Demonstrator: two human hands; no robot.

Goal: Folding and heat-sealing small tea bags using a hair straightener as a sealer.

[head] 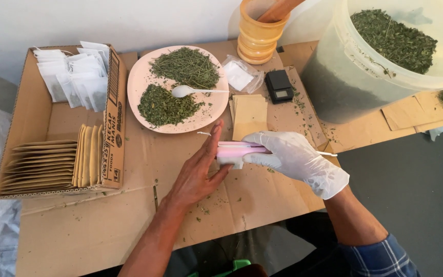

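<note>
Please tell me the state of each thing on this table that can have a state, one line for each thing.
pink sealer: pressed shut, gripped by the gloved right hand
left hand: bare, flat against the sealer's end
plate: holds two herb heaps and a white spoon
bucket: open, holds dried leaves
cardboard box: open, part filled with sachets and envelopes
pocket scale: lid open

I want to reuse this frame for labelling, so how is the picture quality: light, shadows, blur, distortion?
Head view: soft, even light, no harsh glare; faint shadows under the left hand and gloved right hand; the pink sealer and plate are sharp; wide-angle bending stretches the bucket and cardboard box near the edges.
</note>
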